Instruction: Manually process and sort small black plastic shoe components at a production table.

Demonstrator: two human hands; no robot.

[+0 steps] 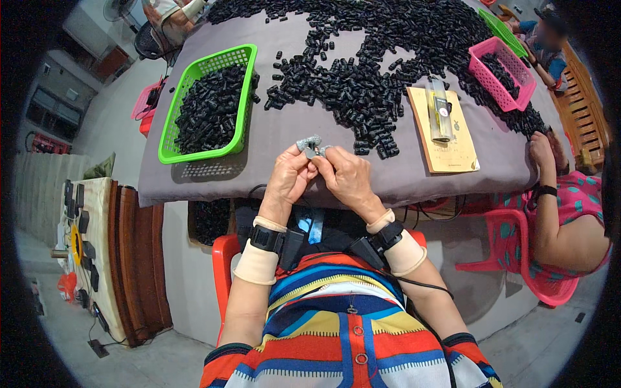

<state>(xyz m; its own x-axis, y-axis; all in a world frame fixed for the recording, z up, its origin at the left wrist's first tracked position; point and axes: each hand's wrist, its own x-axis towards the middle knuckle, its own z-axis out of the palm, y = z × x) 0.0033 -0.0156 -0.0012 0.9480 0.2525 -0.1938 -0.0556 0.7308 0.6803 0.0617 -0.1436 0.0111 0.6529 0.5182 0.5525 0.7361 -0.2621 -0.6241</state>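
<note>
A small grey, speckled, curved piece [309, 143] is held just in front of the table's near edge; its exact kind is too small to tell. My left hand [288, 180] pinches it between thumb and fingers. Close against it, my right hand [350, 180] has thumb and forefinger pressed together at the piece's right side. A tiny dark bit shows between the fingertips, partly hidden by them. Beyond my hands lies a wide heap of small black ribbed cylindrical parts [362, 90] on the grey tablecloth [284, 132].
A green basket [248, 97] of black parts stands left. To the right lie a tan booklet [453, 158] and a clear tube [440, 123]. Farther right are a pink basket [522, 97], a green basket [501, 29] and a co-worker's hand [542, 152]. Another person sits at far right.
</note>
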